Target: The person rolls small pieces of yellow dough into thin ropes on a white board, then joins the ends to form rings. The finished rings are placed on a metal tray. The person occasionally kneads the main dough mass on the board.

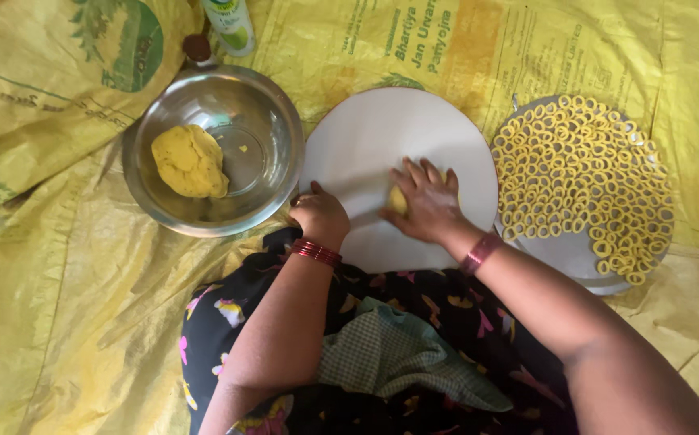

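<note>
My right hand (427,201) lies flat, fingers together, pressing a small piece of yellow dough (398,200) onto a round white board (365,137). My left hand (319,214) is closed in a loose fist at the board's near-left edge, and I cannot see anything in it. A steel bowl (273,113) at the left holds a large lump of yellow dough (190,160). To the right, a round plate (563,254) carries several small yellow dough rings (583,173).
A yellow printed plastic sheet (43,266) covers the floor. A bottle (231,24) and a small brown knob-like object (198,48) stand behind the bowl. My lap, in dark flowered cloth with a checked cloth (389,354) on it, is at the bottom.
</note>
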